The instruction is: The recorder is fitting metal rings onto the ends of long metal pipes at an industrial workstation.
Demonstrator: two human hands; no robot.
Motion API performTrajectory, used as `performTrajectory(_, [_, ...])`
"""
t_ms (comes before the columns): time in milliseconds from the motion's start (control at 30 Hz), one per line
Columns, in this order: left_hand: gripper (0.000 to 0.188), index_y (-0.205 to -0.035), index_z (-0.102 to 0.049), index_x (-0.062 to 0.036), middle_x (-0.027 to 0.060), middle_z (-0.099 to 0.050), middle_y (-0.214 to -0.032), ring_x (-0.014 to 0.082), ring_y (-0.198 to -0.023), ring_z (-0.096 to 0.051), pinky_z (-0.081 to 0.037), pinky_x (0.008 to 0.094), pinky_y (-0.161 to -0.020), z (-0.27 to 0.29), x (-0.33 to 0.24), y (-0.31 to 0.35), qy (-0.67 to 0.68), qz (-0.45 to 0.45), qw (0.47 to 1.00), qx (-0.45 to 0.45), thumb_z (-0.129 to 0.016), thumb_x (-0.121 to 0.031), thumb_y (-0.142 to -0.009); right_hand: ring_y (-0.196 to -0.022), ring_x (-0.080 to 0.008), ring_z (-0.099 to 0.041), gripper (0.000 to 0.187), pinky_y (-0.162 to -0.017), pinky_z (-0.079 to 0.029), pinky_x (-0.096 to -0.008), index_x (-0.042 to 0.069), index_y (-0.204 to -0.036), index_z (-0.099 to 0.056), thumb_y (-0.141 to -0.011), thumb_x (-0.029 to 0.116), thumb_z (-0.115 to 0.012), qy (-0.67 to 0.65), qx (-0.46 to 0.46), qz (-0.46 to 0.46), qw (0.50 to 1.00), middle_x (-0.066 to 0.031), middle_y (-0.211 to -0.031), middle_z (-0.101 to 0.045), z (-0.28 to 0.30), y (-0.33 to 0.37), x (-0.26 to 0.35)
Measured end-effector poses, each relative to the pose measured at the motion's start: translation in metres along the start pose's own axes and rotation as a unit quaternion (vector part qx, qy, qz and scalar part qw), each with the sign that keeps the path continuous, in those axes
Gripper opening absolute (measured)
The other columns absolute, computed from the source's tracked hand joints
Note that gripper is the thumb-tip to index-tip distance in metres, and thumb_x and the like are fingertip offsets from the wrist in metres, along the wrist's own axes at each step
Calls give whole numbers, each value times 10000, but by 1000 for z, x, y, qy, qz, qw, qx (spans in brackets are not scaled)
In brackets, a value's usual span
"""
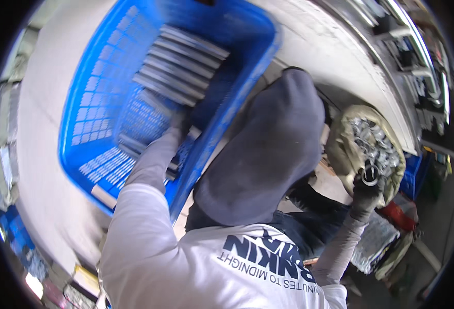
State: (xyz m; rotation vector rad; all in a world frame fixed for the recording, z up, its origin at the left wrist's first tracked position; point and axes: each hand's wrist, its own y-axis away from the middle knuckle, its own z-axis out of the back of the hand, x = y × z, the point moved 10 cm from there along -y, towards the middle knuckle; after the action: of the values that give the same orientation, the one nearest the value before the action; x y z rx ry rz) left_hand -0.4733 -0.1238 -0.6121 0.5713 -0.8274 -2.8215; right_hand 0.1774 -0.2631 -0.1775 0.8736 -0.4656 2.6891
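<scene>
My left hand reaches down into a large blue plastic basket. It is smeared by motion, so its fingers do not show clearly. Just beyond it, grey metal bars or tubes lie side by side, and a few loose pieces rest nearer the basket's front. On the right, my gloved right hand is closed on a shiny metal ring. That hand is at the near edge of an open cloth sack, which is filled with many similar metal rings.
My bent knee in grey trousers stands between basket and sack. A pale wall or panel runs behind, with cluttered shelving at the far right. A clear plastic bag and a red item lie near the sack.
</scene>
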Motion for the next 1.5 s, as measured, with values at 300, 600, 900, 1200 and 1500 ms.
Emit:
performTrajectory(300, [221,-1039,-763,-114,163,-736,-1064,370,-1123,-692,-549,454,-970,11,188,65,324,-98,939,59,-731,-269,-885,-867,-254,-687,585,-757,-573,-357,17,-1413,-567,-1068,487,-514,-734,83,-284,611,-150,-1143,-713,-82,-16,52])
performTrajectory(600, [326,-1154,-677,-3,97,-686,-945,224,-898,-668,-541,372,-847,207,-84,94,157,-96,981,-68,-796,-187,-912,-622,-191,-638,710,-523,-490,-273,-19,-1408,-561,-1127,574,-292,-737,121,-231,623,-169,-944,-724,-75,6,47])
performTrajectory(900, [649,-1311,-649,-39,156,-614,-1164,371,-1102,-579,-464,484,-990,311,-458,342,-71,-551,798,-236,-853,-221,-723,-710,-126,-620,401,-606,-502,-257,-18,-1362,-578,-1119,294,-512,-587,67,-155,792,-108,-980,-711,-42,24,29])
performTrajectory(1200, [536,-1181,-644,-80,133,-676,-948,335,-870,-677,-518,474,-769,212,-533,365,-136,-601,774,-147,-833,-333,-748,-888,-140,-689,302,-784,-533,-209,-20,-1257,-646,-997,125,-698,-721,-22,-212,659,-46,-1071,-710,-32,40,32])
performTrajectory(1500, [531,-1198,-662,-70,144,-692,-958,354,-886,-686,-530,471,-796,200,-540,362,-177,-576,786,-137,-835,-305,-755,-859,-70,-590,398,-797,-482,-232,-27,-1344,-629,-1057,246,-592,-503,18,-73,861,-37,-1095,-685,-18,35,61])
